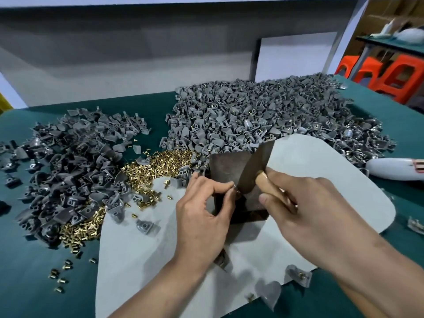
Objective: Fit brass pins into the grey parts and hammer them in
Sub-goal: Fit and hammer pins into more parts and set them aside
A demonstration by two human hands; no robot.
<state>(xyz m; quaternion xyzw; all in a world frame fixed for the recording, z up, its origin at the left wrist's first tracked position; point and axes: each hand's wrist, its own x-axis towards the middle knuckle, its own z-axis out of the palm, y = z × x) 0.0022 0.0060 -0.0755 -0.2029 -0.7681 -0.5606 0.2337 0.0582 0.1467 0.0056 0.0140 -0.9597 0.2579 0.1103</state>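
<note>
Pinched grey part (233, 188) — wooden-handled hammer (257, 171)

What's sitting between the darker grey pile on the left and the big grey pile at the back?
In the head view, a heap of brass pins fills the gap between the left pile and the back pile, on the green table.

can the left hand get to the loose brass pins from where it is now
Probably yes. The heap of small brass pins lies just left of the left hand on the green table, with nothing between them. But its fingertips are pinching a small grey part, so it would have to let go first.
</note>
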